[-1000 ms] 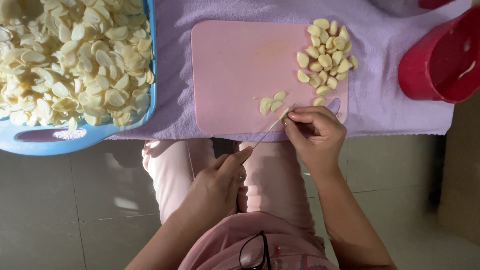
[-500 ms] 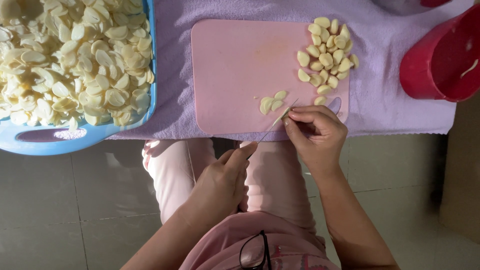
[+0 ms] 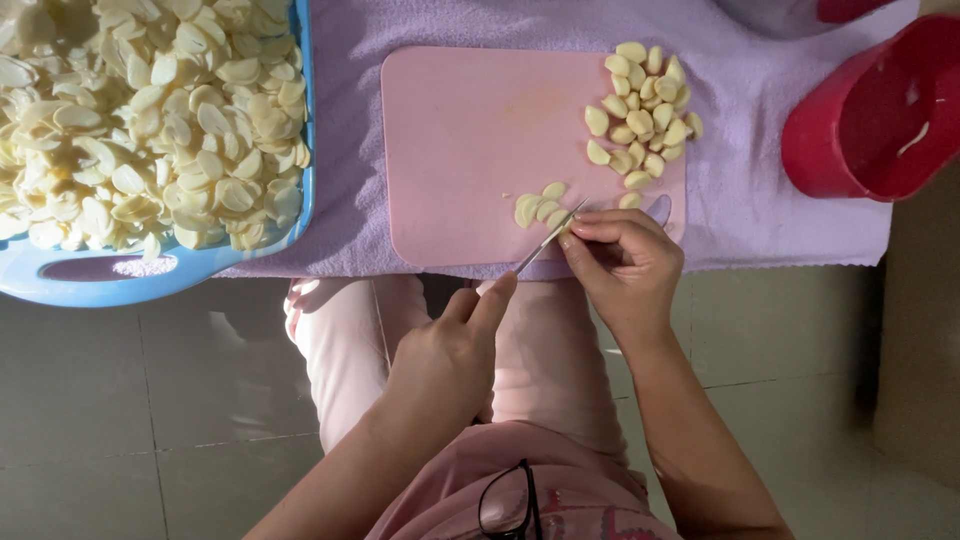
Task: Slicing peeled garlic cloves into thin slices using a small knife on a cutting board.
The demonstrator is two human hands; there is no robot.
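Knife (image 3: 548,238) between both closed hands

Thin knife (image 3: 548,238) over pale garlic slices (image 3: 538,206)

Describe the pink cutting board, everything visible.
The pink cutting board is a flat rectangle with rounded corners, plastic by its look, with a slot handle at its near right corner. It lies flat on a lilac cloth. A heap of peeled garlic cloves sits at its right end, a few cut slices near its front edge. The right hand rests on that corner, and the thin knife blade meets the board beside the slices.
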